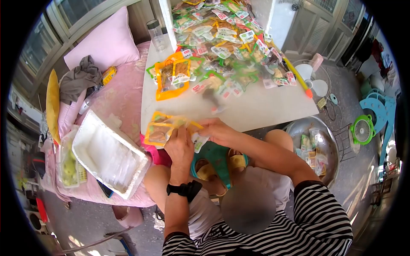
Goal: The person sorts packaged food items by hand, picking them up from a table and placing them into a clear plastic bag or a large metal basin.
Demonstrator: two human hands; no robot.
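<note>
At the front edge of the white table [256, 113], my left hand [179, 147] is closed on yellow-edged clear food packets [157, 133] with brownish contents. My right hand [217, 131] pinches at the right end of these packets, its fingertips close to my left fingers. A white-labelled clear packet [200, 141] hangs just below my fingers. Farther back on the table lie larger orange-bordered packets [171, 79]. To their right spreads a big heap of small sealed packets [220, 40] with green, yellow and clear edges.
A white foam box [109, 155] rests on the pink bed at left, beside a clear tub of green fruit [69, 164]. On the right, a metal basin [332, 147] holds several packets. A yellow stick with an orange tip [299, 79] lies along the table's right side.
</note>
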